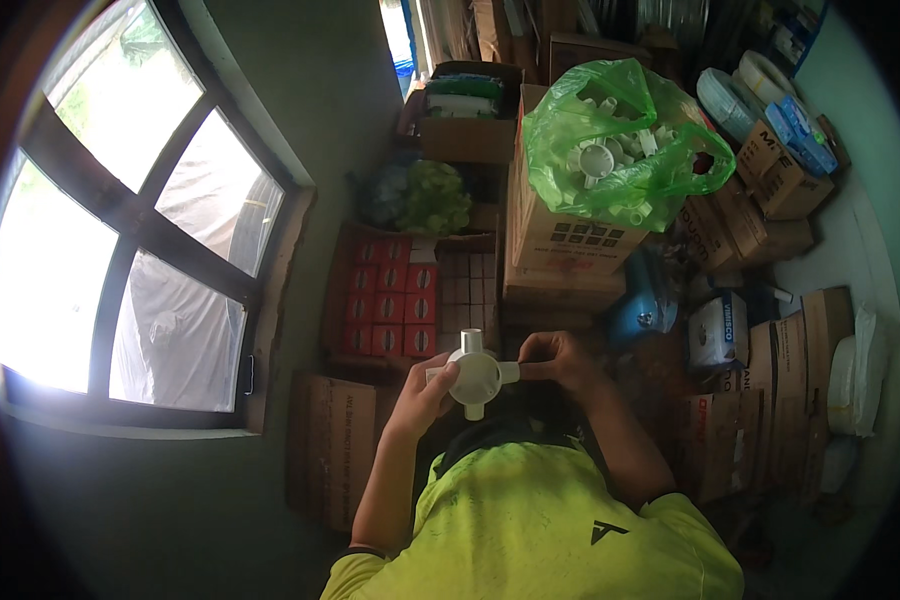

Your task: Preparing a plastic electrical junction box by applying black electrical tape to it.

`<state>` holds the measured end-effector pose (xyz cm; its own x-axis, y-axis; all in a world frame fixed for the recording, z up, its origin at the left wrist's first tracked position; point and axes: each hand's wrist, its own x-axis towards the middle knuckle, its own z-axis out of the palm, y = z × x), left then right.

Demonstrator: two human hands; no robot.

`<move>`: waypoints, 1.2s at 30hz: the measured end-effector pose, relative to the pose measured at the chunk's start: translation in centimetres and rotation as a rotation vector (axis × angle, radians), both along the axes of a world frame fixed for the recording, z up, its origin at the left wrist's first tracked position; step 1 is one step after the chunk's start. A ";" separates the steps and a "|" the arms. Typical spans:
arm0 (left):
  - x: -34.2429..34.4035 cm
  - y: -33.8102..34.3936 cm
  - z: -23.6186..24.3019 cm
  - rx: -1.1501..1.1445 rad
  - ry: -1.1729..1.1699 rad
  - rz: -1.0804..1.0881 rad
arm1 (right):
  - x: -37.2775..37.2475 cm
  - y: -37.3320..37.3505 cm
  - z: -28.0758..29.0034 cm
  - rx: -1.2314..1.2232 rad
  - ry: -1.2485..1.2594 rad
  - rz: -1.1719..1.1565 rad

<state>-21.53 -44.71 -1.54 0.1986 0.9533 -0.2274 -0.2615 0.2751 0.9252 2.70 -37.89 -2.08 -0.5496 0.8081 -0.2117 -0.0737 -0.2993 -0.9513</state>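
A round white plastic conduit junction box (475,379) with stub outlets on several sides is held up in front of my chest. My left hand (420,398) grips its left side, the thumb resting near the rim. On the opposite side, my right hand (566,366) pinches the end of the right-hand outlet between thumb and fingers. Whether a separate small piece sits in that pinch I cannot tell. Beyond my hands, a green plastic bag (625,90) holds several similar white fittings (597,160) and lies on top of a tall cardboard box (570,240).
A carton of red small boxes (390,295) stands just ahead of my left hand. At left is a window (140,220) in a dark frame. Cardboard boxes (730,440) and a blue plastic-wrapped item (645,295) crowd the right side. Another carton (335,445) stands beside my left forearm.
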 end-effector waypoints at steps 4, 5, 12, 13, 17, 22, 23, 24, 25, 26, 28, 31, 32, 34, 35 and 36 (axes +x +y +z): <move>0.5 0.4 0.9 0.033 0.123 0.078 | -1.3 -1.1 -0.5 -0.070 -0.020 -0.232; 0.7 0.5 0.8 0.022 0.071 0.131 | -1.5 -1.3 -0.7 -0.070 -0.021 -0.229; 1.0 0.5 -0.8 -0.024 0.027 0.267 | -1.1 -2.6 -0.7 -0.002 0.254 -0.220; 0.8 0.4 -1.0 -0.037 0.015 0.213 | -0.7 -2.4 -0.7 0.069 0.165 -0.166; 0.0 0.7 0.3 -0.039 0.193 0.082 | 0.6 -0.7 0.3 0.058 -0.007 -0.110; -0.5 1.0 1.5 -0.001 0.186 -0.011 | 0.5 -0.4 -0.6 0.045 -0.025 -0.082; -0.6 1.0 1.2 -0.006 0.152 -0.023 | 0.3 -0.6 -1.2 0.047 -0.023 -0.079; -0.6 1.1 1.1 -0.010 0.118 -0.035 | 0.2 -0.9 -1.9 0.071 -0.033 -0.102; -0.6 1.1 1.2 -0.011 0.118 -0.035 | 0.1 -1.2 -2.4 0.094 -0.046 -0.127; -0.4 1.1 1.6 -0.006 0.162 -0.006 | -0.1 -1.4 -2.7 0.094 -0.046 -0.127; -0.1 1.0 1.8 -0.005 0.207 0.024 | -1.1 -2.1 -3.1 0.174 -0.085 -0.184; 0.8 1.1 1.7 0.038 0.198 -0.017 | -3.6 -3.2 -1.9 0.208 -0.183 -0.484; 1.3 0.8 1.4 0.082 0.199 0.006 | -3.6 -3.2 -2.0 0.209 -0.181 -0.482; 1.6 0.9 0.7 0.126 0.200 0.023 | -3.6 -3.3 -2.3 0.124 -0.189 -0.446; 1.4 1.1 0.4 0.167 0.172 0.056 | -3.5 -3.1 -2.5 0.123 -0.188 -0.450; 1.3 1.1 0.3 0.207 0.144 0.089 | -3.5 -2.9 -2.8 0.215 -0.299 -0.340</move>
